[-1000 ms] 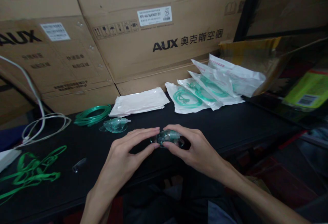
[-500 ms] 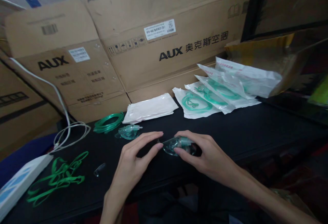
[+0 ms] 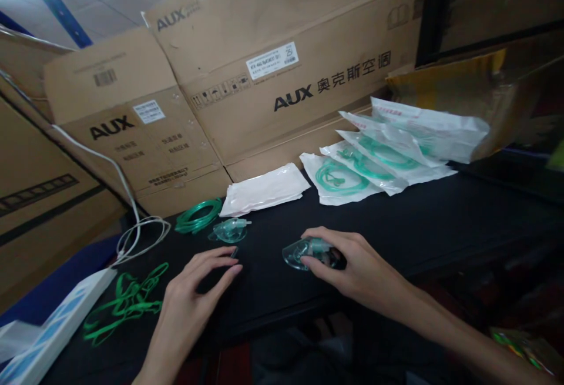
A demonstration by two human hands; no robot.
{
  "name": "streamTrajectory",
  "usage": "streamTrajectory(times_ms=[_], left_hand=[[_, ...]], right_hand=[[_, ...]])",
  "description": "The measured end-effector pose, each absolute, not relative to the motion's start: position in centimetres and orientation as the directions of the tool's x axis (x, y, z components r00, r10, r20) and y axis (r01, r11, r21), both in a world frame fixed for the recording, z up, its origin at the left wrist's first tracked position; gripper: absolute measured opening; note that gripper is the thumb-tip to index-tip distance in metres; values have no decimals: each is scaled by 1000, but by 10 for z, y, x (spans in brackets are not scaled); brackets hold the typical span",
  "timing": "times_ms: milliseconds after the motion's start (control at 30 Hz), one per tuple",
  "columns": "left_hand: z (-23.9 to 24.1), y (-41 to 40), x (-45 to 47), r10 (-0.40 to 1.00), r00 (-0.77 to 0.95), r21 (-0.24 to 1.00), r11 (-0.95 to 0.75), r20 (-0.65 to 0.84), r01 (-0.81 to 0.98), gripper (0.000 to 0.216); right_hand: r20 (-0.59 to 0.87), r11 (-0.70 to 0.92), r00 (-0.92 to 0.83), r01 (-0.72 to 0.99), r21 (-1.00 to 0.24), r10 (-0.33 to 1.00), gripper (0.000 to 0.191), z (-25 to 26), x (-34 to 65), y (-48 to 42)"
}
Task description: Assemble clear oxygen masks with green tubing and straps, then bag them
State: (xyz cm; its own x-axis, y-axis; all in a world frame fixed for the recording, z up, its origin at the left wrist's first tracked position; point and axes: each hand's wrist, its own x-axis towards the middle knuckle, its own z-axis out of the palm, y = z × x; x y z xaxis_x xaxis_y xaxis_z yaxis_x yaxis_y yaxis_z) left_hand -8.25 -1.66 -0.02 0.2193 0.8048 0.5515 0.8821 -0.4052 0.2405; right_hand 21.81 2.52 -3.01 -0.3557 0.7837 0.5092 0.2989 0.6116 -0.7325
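My right hand [image 3: 352,263] is closed over a clear green-tinted face mask [image 3: 296,254] that lies on the black table [image 3: 440,220]; thumb and fingers grip its far end. My left hand [image 3: 194,291] is off the mask and lies to its left with fingers stretched out, low over the table. Its fingertips reach a small clear piece [image 3: 234,251], which I cannot make out well. A second clear mask [image 3: 229,231] lies just beyond the left fingertips.
Behind the second mask lie a coil of green tubing [image 3: 198,216] and a stack of white bags [image 3: 264,188]. Sealed packs with green tubing [image 3: 361,167] fan out at the back right. Green straps [image 3: 127,305], a white cable [image 3: 143,233] and a power strip [image 3: 53,332] are at the left. Cardboard boxes [image 3: 291,62] wall the back.
My left hand has let go of the mask and moved left and back along the table. The right hand keeps the mask. The view has swung left and up.
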Motion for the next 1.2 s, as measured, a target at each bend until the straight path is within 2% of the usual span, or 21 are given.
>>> streamTrajectory(times_ms=[133,300,667,933,1200], left_hand=[[-7,-37,-110,800,204,176,-358,564,917,27],[-20,-52,-137,814,105,169,-242,571,955,39],[-23,-59,-154,808,105,90,-192,580,977,39],[-16,-34,-145,890,90,48,-124,448,991,30],[-10,-34,-158,920,10,59,-36,392,998,24]], right_hand=[[499,612,-371,320,-724,784,22,-29,218,25],[498,615,-372,344,-710,783,22,-30,217,25],[457,583,-381,351,-733,804,20,-28,217,24],[436,566,-384,355,-744,814,21,-26,218,23],[427,559,-392,334,-759,815,21,-26,218,23]])
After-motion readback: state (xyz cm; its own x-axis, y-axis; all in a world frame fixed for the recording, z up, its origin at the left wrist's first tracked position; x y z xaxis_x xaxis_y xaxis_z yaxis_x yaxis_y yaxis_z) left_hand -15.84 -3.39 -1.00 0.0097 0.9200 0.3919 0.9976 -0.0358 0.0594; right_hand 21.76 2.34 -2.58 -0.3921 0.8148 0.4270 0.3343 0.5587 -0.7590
